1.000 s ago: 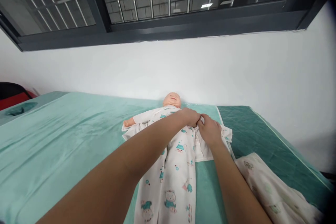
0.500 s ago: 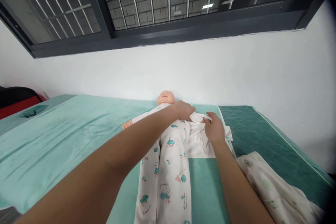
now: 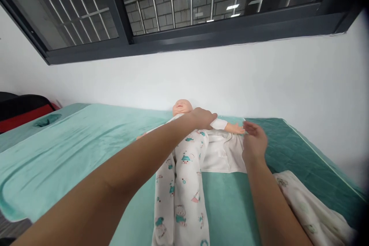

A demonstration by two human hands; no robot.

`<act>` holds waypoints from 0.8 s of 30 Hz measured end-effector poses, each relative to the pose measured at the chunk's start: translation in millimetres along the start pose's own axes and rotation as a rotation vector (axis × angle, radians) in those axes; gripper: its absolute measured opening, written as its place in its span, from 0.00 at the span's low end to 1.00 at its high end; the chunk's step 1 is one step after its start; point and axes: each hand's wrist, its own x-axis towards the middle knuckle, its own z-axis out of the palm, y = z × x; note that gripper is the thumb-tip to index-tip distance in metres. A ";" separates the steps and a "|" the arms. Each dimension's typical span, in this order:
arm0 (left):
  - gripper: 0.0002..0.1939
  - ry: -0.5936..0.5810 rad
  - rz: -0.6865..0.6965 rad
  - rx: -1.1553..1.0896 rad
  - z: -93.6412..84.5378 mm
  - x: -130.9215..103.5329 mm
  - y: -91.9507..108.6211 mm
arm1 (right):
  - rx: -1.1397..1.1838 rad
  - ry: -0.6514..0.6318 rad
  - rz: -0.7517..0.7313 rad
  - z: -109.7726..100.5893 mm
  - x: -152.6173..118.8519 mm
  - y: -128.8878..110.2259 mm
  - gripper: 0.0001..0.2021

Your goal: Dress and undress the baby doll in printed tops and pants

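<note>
A baby doll lies on its back, its head (image 3: 182,107) toward the wall and its body largely behind my left forearm. Its legs are in white printed baby trousers (image 3: 184,188). My left hand (image 3: 204,118) is closed around the doll's white-covered arm (image 3: 219,123), whose bare hand (image 3: 235,128) points right. Just right of that hand is my right hand (image 3: 255,138), with curled fingers slightly blurred. It appears closed on the edge of a white baby top (image 3: 221,152), spread beneath the doll's arm; the grip itself is hidden.
A light green cover (image 3: 86,138) lies under the doll, beside a darker green one (image 3: 291,146) on the right. A crumpled printed cloth (image 3: 314,207) is near my right forearm. A black and red item (image 3: 25,111) stands at left. The white wall (image 3: 201,77) rises behind.
My right hand has moved right, away from my left hand. The doll's hand, covered by white cloth before, is now bare and stretched out. My left hand stays by the arm.
</note>
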 end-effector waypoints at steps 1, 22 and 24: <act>0.21 0.006 -0.003 -0.004 4.0 6.6 4.4 | 0.011 0.087 -0.027 -0.7 0.0 -3.9 0.21; 0.24 0.864 -0.277 -1.047 154.9 -131.7 -8.5 | -0.337 -1.041 -0.185 42.2 -87.4 -47.1 0.41; 0.21 0.964 -0.236 -0.975 157.2 -129.3 -5.9 | -0.358 -1.029 -0.250 42.2 -90.1 -47.6 0.36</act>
